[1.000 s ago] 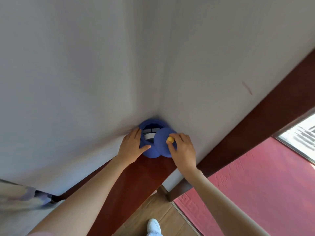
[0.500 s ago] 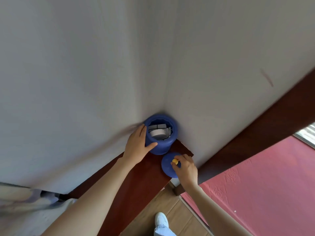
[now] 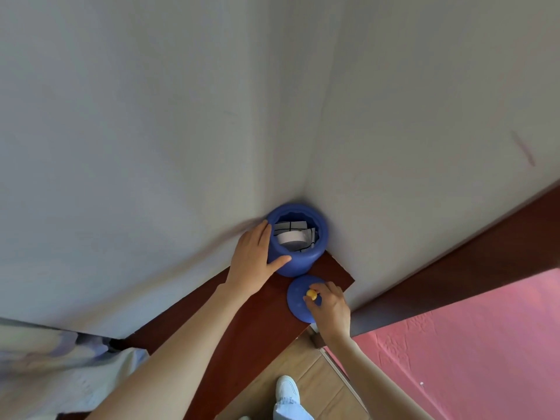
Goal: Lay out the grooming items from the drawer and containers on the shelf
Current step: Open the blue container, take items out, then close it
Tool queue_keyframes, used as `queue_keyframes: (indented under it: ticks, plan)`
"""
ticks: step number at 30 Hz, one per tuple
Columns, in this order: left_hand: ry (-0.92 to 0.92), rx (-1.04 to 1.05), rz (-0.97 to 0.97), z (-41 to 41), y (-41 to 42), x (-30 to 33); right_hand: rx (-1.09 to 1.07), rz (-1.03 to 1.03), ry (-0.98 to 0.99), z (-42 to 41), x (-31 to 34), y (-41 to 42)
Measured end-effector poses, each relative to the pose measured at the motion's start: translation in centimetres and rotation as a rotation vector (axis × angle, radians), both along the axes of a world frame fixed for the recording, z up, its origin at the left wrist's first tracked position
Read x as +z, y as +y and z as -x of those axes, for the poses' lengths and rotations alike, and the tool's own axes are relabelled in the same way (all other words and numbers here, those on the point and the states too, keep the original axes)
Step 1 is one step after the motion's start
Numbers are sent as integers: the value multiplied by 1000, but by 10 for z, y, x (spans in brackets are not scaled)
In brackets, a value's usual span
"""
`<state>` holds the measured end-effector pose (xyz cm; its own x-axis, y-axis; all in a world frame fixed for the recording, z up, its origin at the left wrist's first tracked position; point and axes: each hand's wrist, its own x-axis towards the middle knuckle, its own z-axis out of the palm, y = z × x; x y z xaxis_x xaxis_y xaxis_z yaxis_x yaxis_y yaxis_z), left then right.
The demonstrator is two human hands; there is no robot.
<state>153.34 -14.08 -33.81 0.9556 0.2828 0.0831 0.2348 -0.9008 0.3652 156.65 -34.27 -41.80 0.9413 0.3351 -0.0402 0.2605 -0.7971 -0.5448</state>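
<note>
the blue jar [image 3: 298, 259] stands upright in the wall corner, at the far end of the dark red-brown shelf [image 3: 242, 322]. its mouth is uncovered. inside it lie white and grey pieces [image 3: 292, 237], some with dark grid lines; what they are cannot be told.

the blue lid [image 3: 298, 301] lies on the shelf just in front of the jar, near the shelf's right front corner, apart from the jar body. a small yellow knob [image 3: 311, 294] stands at the lid's centre.

the left hand [image 3: 253, 262] rests against the jar's left side. its fingers reach up along the wall of the jar toward the rim and the thumb [image 3: 280, 262] curls across the front, so the grip holds the jar.

the right hand [image 3: 330, 307] is over the right half of the lid. its fingertips [image 3: 318, 287] close on the yellow knob, so the grip pinches the knob.

both forearms enter from the lower edge. pale walls [image 3: 151, 116] meet behind the jar. below the shelf lies a wooden floor [image 3: 306, 356] with a white shoe [image 3: 288, 389], and a pink mat [image 3: 454, 344] on the right. patterned fabric [image 3: 45, 368] is at lower left.
</note>
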Motion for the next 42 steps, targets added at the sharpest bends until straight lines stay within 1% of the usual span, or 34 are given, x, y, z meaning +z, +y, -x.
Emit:
queue_keyframes:
  ticks: [3,6,8,12,13,15,17,20,22,26,28,35,39,42]
  plan:
    - [11,1,-5,0,0,1,36,1,-8,1,1,-3]
    - [24,-2,-1,1,0,3,65,-22,-58,2,7,-9]
    - [19,-5,1,0,0,5,69,-73,-134,2,20,-13]
    - [9,-1,46,0,-1,6,65,-198,-352,-10,62,-11]
    - [3,4,58,1,-2,5,69,-221,-373,-17,73,-6]
    - [0,15,75,1,-2,5,109,-231,-345,-33,93,8]
    - [4,22,82,1,-2,4,193,-197,-326,-51,106,26]
    - [7,27,80,1,-2,4,352,-82,-170,-78,115,49]
    - [7,27,77,0,-1,2,439,42,-95,-91,114,61]
    - [3,24,83,0,0,-2,579,259,-98,-102,105,77]
    - [-4,19,85,0,1,-3,611,318,-124,-104,101,80]
    - [-18,16,73,0,1,-2,615,326,-156,-107,96,80]
    - [-10,9,51,0,0,1,579,201,-181,-107,109,74]
    - [-2,3,0,2,1,5,494,73,-169,-103,134,70]
